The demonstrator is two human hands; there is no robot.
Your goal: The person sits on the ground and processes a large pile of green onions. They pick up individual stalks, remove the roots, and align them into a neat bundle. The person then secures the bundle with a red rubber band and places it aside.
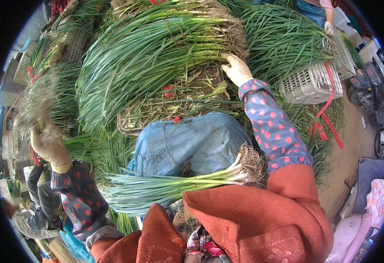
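A large heap of spring onions (pixel 152 49) lies before me, green leaves to the left and brown roots to the right. My right hand (pixel 238 69), in a pale glove, touches the heap's near edge by the root ends; whether its fingers grip a stalk is unclear. Far to the left, my gloved left hand (pixel 49 144) is motion-blurred, its fingers around a blurred clump of stringy plant matter (pixel 35 105). A smaller bunch of spring onions (pixel 178 185) lies across my lap, roots to the right, against a blue plastic sheet (pixel 192 141).
Loose leaves and trimmings cover a crate (pixel 126 126) beyond the sheet. White plastic crates (pixel 310 83) with more onions and a red strip (pixel 326 102) stand right. A co-worker's gloved hand (pixel 329 28) shows top right; a seated person (pixel 37 210) is lower left. A wheeled vehicle (pixel 372 92) stands far right.
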